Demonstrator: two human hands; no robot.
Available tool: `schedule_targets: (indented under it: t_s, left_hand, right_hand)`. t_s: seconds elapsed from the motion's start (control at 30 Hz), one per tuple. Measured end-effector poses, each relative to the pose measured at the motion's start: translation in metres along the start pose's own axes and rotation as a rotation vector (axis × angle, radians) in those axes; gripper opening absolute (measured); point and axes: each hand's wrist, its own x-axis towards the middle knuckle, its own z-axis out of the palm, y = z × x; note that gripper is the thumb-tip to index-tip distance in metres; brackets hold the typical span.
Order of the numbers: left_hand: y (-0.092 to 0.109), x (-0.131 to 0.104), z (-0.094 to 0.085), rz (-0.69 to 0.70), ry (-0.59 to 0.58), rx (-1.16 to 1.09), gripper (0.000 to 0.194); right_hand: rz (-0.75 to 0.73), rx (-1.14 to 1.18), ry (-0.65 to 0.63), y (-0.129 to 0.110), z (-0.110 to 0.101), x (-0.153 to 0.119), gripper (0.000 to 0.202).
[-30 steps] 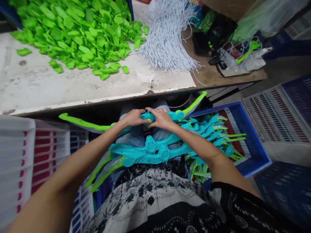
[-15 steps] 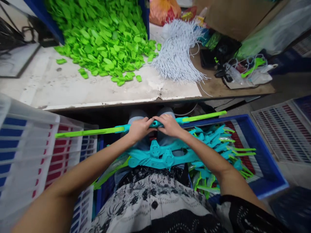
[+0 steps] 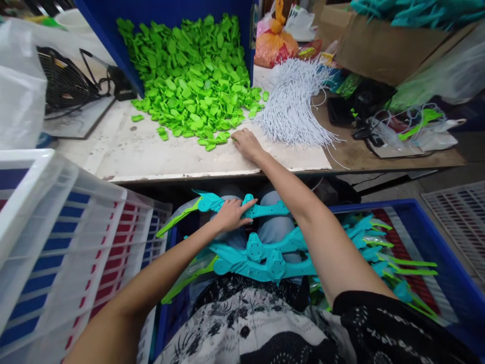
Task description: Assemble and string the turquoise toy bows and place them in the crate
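Note:
My left hand (image 3: 230, 216) is wrapped round a turquoise bow-shaped part (image 3: 269, 209) with a lime green tip at its left end, held above my lap. Its right end passes behind my right forearm. On the table, my right hand (image 3: 246, 143) has its fingers curled down at the near right edge of the pile of small green pieces (image 3: 197, 96); what they hold, if anything, is too small to make out. Two more turquoise parts (image 3: 246, 265) lie across my lap, below the held one.
White strings (image 3: 295, 106) lie right of the pile. A blue crate (image 3: 428, 242) with turquoise and green parts stands at right, a white basket (image 3: 87, 227) at left. A fan (image 3: 62, 81), cardboard box (image 3: 382, 45) and orange bag (image 3: 275, 48) are further back.
My right hand has left the turquoise part and reached forward to the green pieces. The part has turned, showing its round hub, and my left hand still has it. The view has shifted left and up.

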Motion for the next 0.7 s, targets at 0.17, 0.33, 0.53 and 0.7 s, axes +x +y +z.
schedule_targets:
  t_s: [0.17,0.33,0.53,0.7]
  left_hand:
    - [-0.004,0.01,-0.004,-0.065,-0.071,-0.19,0.074]
    - [-0.011,0.029,-0.008,-0.267,-0.157,-0.403,0.082]
    - [-0.021,0.036,-0.012,-0.225,-0.159,-0.626,0.047]
    - [-0.035,0.043,-0.01,-0.196,-0.136,-0.871,0.05]
  right_hand:
    - [0.066,0.214,-0.123,0.015,-0.023,-0.003,0.029]
    - [0.147,0.187,-0.097,0.025,-0.024,-0.011,0.028]
    - [0.03,0.012,-0.01,0.017,-0.014,-0.034,0.03]
    - [-0.088,0.053,0.068,-0.001,-0.013,-0.092,0.027]
